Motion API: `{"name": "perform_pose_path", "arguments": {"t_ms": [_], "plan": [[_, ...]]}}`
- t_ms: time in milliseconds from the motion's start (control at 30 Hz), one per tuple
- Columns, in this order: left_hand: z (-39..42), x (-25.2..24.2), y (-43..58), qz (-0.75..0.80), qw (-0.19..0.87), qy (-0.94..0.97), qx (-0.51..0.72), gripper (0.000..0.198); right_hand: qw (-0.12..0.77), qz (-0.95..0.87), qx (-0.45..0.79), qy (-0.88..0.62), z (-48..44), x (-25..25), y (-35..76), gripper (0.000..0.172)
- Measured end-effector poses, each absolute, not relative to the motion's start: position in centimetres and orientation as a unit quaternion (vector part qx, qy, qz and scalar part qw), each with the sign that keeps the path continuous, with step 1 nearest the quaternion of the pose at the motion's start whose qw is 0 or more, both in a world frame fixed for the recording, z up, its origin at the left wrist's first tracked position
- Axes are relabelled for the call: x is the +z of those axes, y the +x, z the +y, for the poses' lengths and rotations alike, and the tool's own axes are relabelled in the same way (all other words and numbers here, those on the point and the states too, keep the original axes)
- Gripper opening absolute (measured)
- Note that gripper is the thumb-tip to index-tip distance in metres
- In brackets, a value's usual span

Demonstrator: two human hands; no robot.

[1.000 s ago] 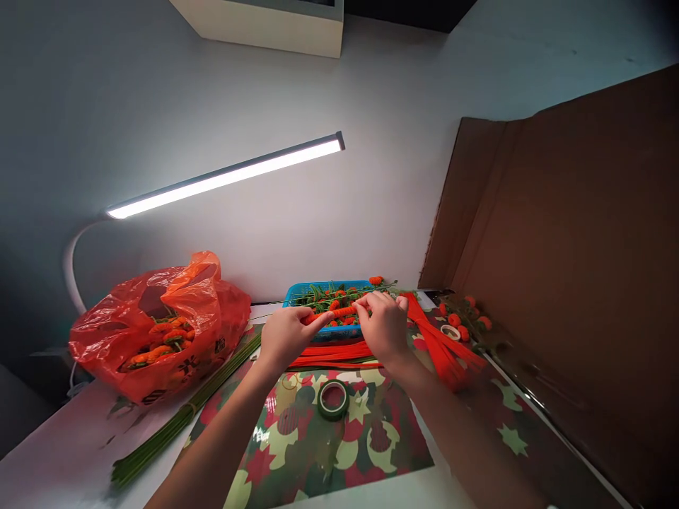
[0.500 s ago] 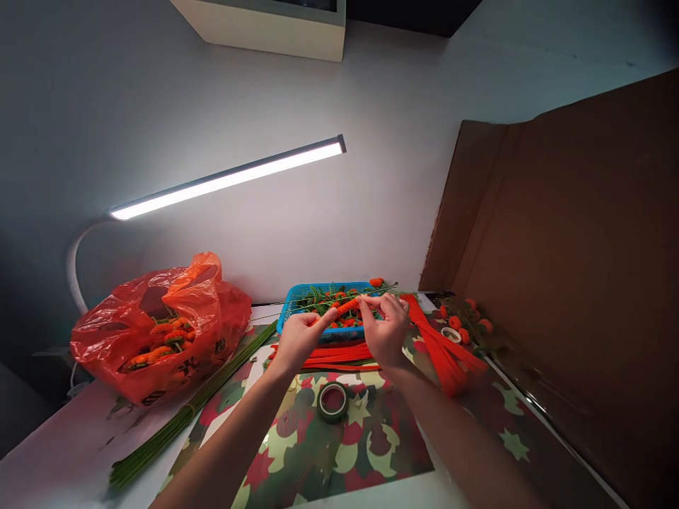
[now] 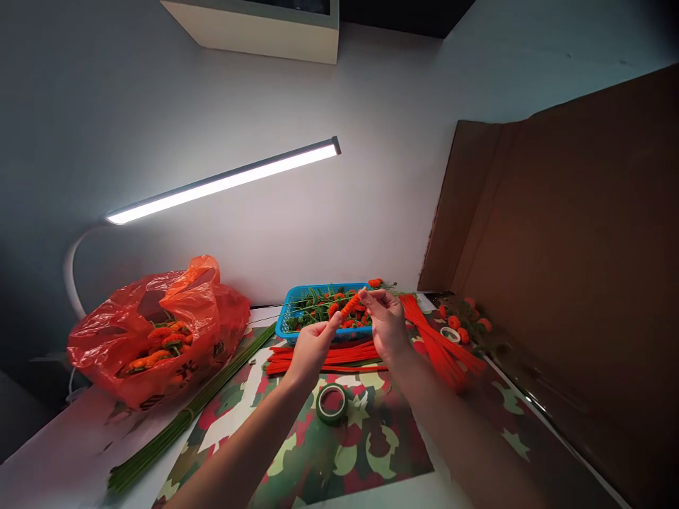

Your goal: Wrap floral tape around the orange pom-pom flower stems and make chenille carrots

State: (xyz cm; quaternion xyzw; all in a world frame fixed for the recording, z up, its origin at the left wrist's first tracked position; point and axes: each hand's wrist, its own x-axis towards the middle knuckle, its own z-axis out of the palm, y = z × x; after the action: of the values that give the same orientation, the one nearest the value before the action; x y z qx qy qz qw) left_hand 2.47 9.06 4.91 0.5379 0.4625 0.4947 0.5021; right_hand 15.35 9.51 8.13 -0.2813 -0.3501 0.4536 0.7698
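Note:
A coiled orange pipe cleaner (image 3: 351, 305) slants between my two hands, above the front part of a blue plastic basket (image 3: 283, 326). My left hand (image 3: 314, 344) pinches its lower end between thumb and fingertips. At the upper end, my right hand (image 3: 387, 319) grips it with thumb and forefinger. Orange pompom-like flowers and green stems (image 3: 317, 304) fill the basket. Just below the hands lies a bundle of red-orange pipe cleaners (image 3: 347, 355). A roll of green tape (image 3: 332, 405) rests on the patterned mat (image 3: 347, 456) between my forearms.
A red plastic bag (image 3: 212, 322) with orange pieces stands at left under a lit lamp (image 3: 228, 180). Green stems (image 3: 185, 417) lie beside it. To the right are more red-orange pipe cleaners (image 3: 440, 346), a white tape roll (image 3: 450, 335), small orange balls (image 3: 463, 335) and a cardboard sheet (image 3: 573, 268).
The coiled pipe cleaner has tilted more steeply, its right end up. My left hand has shifted right, closer to my right hand. The view has moved slightly.

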Motion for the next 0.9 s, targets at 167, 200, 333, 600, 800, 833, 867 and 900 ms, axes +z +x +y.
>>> {"name": "perform_pose_path", "arguments": {"t_ms": [167,200,333,600,800,833,867,900], "plan": [[9.0,5.1,2.2,0.451,0.514,0.549,0.48,0.066,0.701,-0.379,0.544,-0.263,10.7,7.8,16.7,0.035],[9.0,5.2,2.2,0.447,0.522,0.553,0.472,0.066,0.686,-0.396,0.554,-0.257,10.9,7.7,17.0,0.035],[8.8,5.7,2.2,0.423,0.559,0.564,0.436,0.067,0.647,-0.444,0.582,-0.216,11.2,7.6,18.2,0.032],[8.0,5.4,2.4,0.344,0.719,0.519,0.308,0.067,0.558,-0.506,0.651,-0.094,10.6,7.6,19.0,0.043],[7.5,5.2,2.5,0.314,0.792,0.472,0.228,0.07,0.526,-0.501,0.685,-0.056,10.6,7.2,18.9,0.044],[7.4,5.2,2.5,0.31,0.797,0.468,0.222,0.071,0.526,-0.498,0.688,-0.057,10.6,7.1,18.9,0.045],[7.5,5.2,2.5,0.31,0.8,0.464,0.221,0.071,0.527,-0.491,0.691,-0.061,10.6,7.1,18.8,0.045],[7.5,5.3,2.5,0.312,0.801,0.458,0.226,0.071,0.531,-0.48,0.695,-0.068,10.7,7.0,18.8,0.044]]}}
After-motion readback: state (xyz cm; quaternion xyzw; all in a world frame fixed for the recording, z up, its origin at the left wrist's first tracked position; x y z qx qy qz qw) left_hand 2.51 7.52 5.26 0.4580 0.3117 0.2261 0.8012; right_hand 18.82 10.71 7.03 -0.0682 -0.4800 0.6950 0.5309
